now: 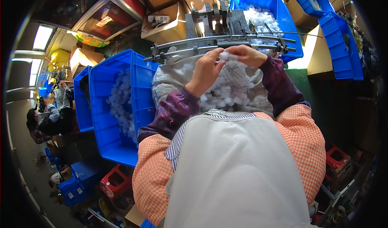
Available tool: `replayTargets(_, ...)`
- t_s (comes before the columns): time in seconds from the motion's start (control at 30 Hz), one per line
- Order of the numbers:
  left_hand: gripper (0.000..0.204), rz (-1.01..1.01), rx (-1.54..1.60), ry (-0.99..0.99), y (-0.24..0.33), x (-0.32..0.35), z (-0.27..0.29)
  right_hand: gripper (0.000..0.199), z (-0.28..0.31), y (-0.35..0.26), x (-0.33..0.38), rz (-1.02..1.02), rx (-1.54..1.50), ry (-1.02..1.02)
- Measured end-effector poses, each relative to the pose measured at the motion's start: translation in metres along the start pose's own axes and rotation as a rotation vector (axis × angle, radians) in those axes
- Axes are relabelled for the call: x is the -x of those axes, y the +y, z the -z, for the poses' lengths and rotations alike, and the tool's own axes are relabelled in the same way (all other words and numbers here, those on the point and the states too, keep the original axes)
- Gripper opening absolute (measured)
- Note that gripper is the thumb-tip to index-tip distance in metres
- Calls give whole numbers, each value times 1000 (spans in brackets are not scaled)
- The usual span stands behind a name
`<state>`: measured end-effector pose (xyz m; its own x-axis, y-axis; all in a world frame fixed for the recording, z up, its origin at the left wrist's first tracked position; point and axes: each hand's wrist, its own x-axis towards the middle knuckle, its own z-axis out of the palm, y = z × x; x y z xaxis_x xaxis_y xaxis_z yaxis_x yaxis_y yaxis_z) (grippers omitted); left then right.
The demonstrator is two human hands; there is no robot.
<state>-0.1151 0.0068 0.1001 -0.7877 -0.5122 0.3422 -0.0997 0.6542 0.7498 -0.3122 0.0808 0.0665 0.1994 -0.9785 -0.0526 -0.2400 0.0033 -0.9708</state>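
A small white plastic piece [224, 56] sits between my two hands, in front of the metal rails. My left hand [205, 70] pinches it from the left with thumb and fingertips. My right hand [249, 55] meets it from the right, its fingers pressed together; what they grip is hidden and slightly blurred. Below the hands, a whitish sack cloth [167, 80] bears a heap of similar white pieces [226, 96]. Thin metal springs or pins [231, 71] lie among them near my right wrist.
Beyond my hands stands a metal bench fixture [216, 20] with curved rails [190, 44]. Blue bins of white pieces stand at the left [139, 78] and far right [283, 15]. Cardboard boxes [161, 30] are behind. A red stool [115, 182] and a seated person [54, 117] are at left.
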Motion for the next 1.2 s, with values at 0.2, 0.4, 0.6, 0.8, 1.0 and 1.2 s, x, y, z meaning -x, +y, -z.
replayTargets(0.2, 39, 22, -519, -363, -27, 47, -25, 18, 63, 69, -47, -168, 959, 879)
replayTargets(0.4, 14, -40, -699, -340, -52, 65, -47, 18, 73, 76, -76, -344, 1252, 799)
replayTargets(0.6, 10, -34, -595, -335, -48, 63, -30, 18, 76, 80, -80, -316, 1141, 797)
replayTargets(0.8, 9, -13, -419, -234, -48, 66, -14, 22, 82, 80, -80, -317, 1062, 759)
replayTargets(1.0, 21, 44, -270, -199, -53, 65, -18, 25, 83, 79, -84, -438, 1027, 751)
replayTargets(1.2, 42, 47, -201, -141, -30, 55, -6, 27, 80, 76, -71, -630, 1217, 835)
